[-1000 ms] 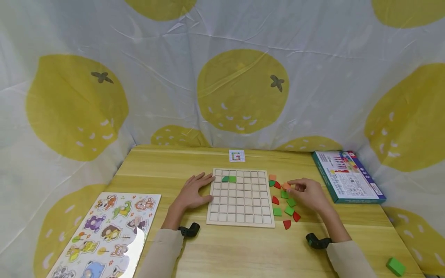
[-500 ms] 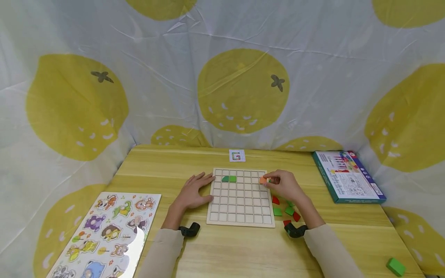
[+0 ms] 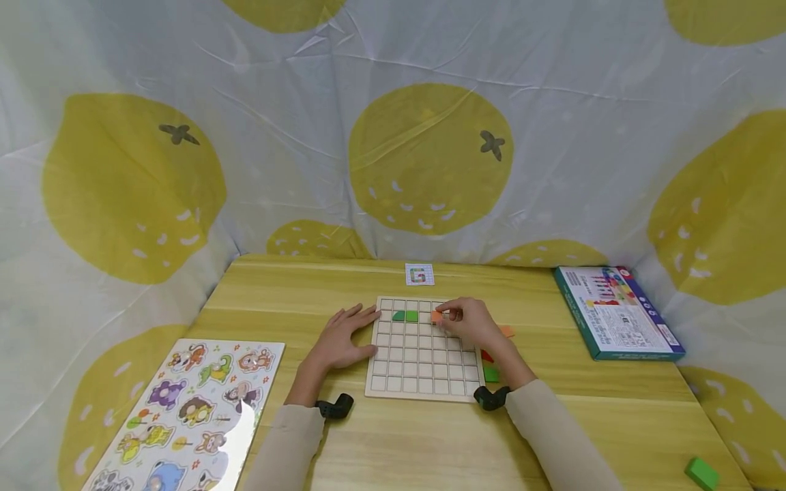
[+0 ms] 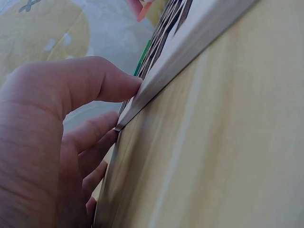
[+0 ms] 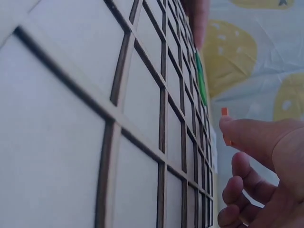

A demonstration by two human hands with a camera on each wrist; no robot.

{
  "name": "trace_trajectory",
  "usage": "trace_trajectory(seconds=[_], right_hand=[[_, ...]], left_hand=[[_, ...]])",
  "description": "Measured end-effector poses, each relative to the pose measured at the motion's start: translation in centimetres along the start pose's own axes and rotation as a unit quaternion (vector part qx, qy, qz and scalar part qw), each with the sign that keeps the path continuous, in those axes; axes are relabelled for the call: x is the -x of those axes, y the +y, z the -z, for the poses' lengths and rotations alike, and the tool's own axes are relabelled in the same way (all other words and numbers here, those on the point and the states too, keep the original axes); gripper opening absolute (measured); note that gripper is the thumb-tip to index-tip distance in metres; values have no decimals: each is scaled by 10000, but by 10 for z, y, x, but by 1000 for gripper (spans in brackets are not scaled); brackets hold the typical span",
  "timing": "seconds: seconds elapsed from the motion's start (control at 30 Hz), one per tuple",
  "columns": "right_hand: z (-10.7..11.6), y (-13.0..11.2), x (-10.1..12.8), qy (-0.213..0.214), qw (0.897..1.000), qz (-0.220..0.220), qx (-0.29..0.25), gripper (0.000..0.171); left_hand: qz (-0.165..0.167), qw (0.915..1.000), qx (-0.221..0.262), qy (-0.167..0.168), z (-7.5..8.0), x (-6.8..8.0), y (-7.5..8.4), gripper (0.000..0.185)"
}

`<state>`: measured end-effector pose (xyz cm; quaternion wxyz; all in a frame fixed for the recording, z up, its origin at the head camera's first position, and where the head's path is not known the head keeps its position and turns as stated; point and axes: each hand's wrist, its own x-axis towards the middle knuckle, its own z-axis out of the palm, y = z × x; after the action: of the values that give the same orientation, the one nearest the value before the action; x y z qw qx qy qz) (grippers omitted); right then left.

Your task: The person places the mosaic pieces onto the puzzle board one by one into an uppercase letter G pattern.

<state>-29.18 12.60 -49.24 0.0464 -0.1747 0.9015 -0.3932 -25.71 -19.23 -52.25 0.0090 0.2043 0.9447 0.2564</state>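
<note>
Now farther across the grid board (image 3: 409, 368), right hand (image 3: 474, 323) with orange piece (image 3: 437, 316).

Head view looks forward and down; wrist views share the board (image 3: 425, 354) close-up.

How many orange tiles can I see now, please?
2 visible: one orange tile pinched by the right hand over the grid board, and a second orange tile on the table, right of that hand. More may be hidden behind it.
</note>
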Motion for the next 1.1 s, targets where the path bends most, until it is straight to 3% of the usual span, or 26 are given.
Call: trace_trajectory(seconds=[0.53,1.1], right_hand=[[-22,-5,-20,-107,9998,-143,-32,26],[-27,-4,-21,-33,9996,-269,104,25]], left_hand=[[-17,10000,-23,40,0,1,-3,73],[-166,9998,-5,96,1,2,0,72]])
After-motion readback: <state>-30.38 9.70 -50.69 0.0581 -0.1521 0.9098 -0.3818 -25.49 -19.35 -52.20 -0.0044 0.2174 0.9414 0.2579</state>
